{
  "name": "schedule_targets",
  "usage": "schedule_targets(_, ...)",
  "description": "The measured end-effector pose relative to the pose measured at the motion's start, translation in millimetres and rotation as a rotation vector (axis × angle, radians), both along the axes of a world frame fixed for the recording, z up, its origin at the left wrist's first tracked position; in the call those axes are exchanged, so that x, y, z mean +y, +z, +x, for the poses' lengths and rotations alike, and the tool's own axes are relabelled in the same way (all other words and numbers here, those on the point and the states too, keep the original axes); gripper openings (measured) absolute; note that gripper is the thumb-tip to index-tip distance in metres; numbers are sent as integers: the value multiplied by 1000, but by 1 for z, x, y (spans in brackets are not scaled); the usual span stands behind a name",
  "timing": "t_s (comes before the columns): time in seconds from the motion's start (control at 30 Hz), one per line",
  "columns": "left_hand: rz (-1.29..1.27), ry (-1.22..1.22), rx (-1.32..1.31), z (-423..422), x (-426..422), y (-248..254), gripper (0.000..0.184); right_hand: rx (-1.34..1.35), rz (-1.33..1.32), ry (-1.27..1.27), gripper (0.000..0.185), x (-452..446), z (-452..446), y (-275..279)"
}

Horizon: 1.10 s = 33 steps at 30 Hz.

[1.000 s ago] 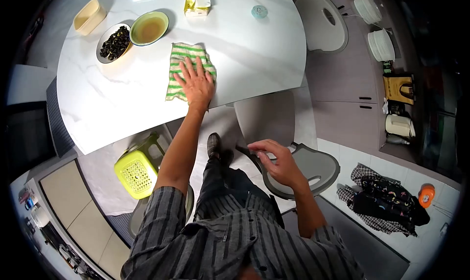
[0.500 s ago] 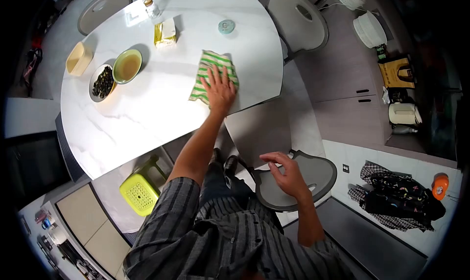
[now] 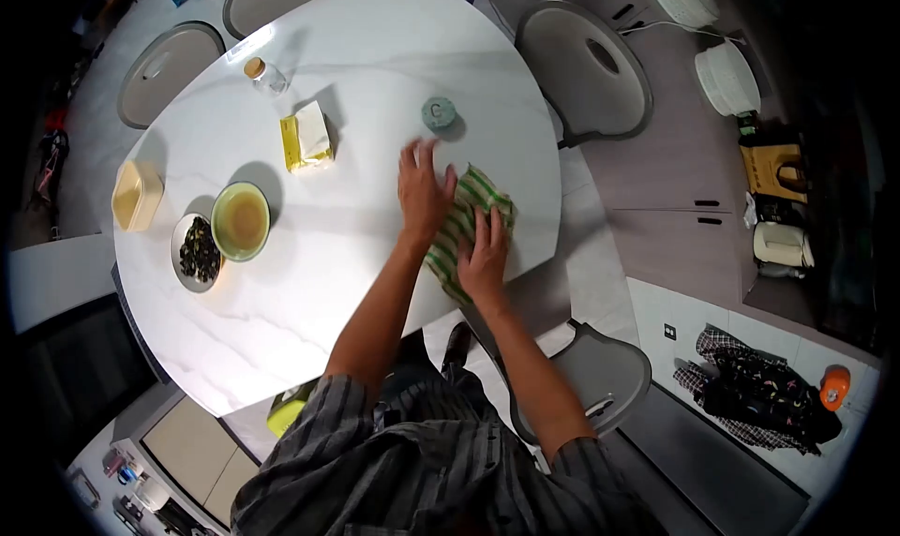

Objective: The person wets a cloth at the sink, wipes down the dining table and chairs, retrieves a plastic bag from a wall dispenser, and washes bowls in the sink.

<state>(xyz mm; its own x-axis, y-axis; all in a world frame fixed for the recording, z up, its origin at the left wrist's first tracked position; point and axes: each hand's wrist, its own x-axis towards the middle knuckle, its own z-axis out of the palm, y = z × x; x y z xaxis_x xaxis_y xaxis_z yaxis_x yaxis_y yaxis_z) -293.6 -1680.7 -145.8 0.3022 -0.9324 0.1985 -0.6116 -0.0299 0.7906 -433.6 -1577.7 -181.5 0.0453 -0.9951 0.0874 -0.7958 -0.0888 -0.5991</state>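
A green and cream striped cloth [image 3: 453, 240] lies on the white table near its right front edge. My right hand [image 3: 484, 253] rests on the cloth with its fingers spread. Just left of the cloth, my left hand [image 3: 424, 191] is over the table with its fingers apart and nothing in them. Beyond my hands sits a round teal object [image 3: 438, 113] marked with a C. Further left stands a yellow and white box [image 3: 307, 138].
On the table's left are a bowl of liquid [image 3: 240, 221], a plate of dark food [image 3: 198, 252] and a cream container [image 3: 137, 196]. A corked glass jar [image 3: 266, 77] stands farther back. Grey chairs [image 3: 586, 72] surround the white table [image 3: 281, 325].
My right hand has risen from below the table edge onto the cloth. My left hand has come off the cloth. The cloth now looks narrower and slanted, and the view has shifted.
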Motion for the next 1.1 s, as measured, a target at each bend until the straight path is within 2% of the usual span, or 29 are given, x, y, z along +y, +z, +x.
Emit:
schedule_targets(0.03,-48,21,-211,9,-28,-4,69,139,10,-5,66,-4,14,14)
schedule_targets(0.07,-4,-5,-273,15,-51,-10,74,277,22,-13,71,-6,25,20)
schedule_targets(0.1,35,-28,-332,18,-74,-14,79,297,-9,-38,80,-7,25,2)
schedule_targets(0.13,73,-47,-392,19,-89,-20,83,327,-3,-63,79,-14,26,-1)
schedule_targets(0.23,8,-165,-385,22,-107,-37,82,390,-8,-125,76,-36,20,-4)
schedule_targets(0.37,3,-180,-224,38,-105,-52,75,489,-58,-135,73,-76,9,-13)
schedule_targets(0.63,76,-185,-168,85,-21,-33,77,515,-153,-67,76,-223,2,-39)
schedule_targets(0.8,172,-183,-194,92,13,-23,79,513,-197,-5,80,-327,57,-54)
schedule_targets(0.97,191,-229,-86,100,23,-8,78,481,-221,182,77,-384,166,-62)
schedule_targets(1.07,136,42,-196,138,27,-8,87,396,-266,311,68,-372,214,-56)
schedule_targets(1.1,128,192,-238,157,18,7,92,363,-269,345,65,-365,219,-53)
